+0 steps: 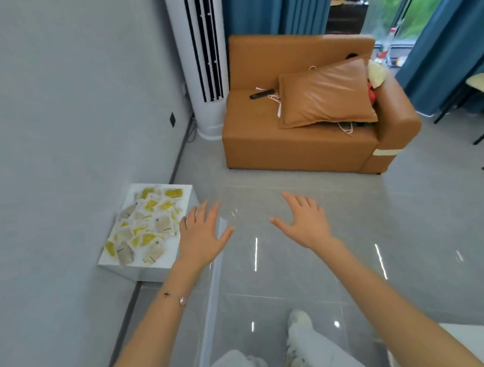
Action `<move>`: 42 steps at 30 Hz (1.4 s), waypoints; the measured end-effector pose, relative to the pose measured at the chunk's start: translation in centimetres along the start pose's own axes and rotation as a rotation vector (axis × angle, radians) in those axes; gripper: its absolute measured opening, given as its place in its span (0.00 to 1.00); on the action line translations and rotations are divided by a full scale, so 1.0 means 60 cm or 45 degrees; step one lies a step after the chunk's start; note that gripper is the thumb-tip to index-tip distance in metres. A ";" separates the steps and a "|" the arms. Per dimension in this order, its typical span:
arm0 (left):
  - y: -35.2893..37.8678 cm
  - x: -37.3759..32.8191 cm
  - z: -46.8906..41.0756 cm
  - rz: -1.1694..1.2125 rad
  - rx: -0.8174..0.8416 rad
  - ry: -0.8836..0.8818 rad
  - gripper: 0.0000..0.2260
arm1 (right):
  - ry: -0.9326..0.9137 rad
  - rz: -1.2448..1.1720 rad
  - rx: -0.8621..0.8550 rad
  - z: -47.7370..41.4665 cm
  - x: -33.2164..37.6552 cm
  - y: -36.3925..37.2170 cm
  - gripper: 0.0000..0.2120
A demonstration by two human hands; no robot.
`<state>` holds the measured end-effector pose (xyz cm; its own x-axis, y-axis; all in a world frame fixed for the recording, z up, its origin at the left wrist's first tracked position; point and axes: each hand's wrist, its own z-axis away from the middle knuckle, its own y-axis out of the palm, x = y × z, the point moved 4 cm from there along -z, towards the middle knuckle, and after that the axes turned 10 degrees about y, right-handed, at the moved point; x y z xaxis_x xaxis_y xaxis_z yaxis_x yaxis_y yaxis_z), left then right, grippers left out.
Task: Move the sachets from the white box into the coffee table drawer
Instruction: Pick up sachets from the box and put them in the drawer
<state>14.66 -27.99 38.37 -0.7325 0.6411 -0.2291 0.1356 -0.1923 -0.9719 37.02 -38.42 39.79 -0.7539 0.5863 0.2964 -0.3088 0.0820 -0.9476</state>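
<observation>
A white box (144, 268) stands on the floor against the left wall. Several sachets (146, 224), yellow and beige, lie in a loose heap on its top. My left hand (200, 236) hovers just right of the box with fingers spread and straight, holding nothing. Further right, over the shiny floor, my right hand (306, 220) is held out flat, fingers spread and empty. No coffee table drawer is in view; only a white corner (479, 342) shows at the bottom right.
A tan leather sofa (298, 149) with a loose cushion (326, 94) stands ahead. A tall white air conditioner (200, 59) fills the corner beside blue curtains (276, 7). A dark chair (481, 109) is at the right. My legs and shoes (299, 346) show below.
</observation>
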 end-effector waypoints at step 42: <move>0.230 0.567 -0.243 0.723 -0.322 -1.519 0.41 | -1.140 0.448 0.888 -0.673 0.666 0.496 0.36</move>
<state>1.31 1.99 16.37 -0.6459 -0.5395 -0.5401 0.6359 0.0112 -0.7717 21.16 19.99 18.63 -0.9120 -0.3059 0.2733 -0.0438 -0.5898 -0.8064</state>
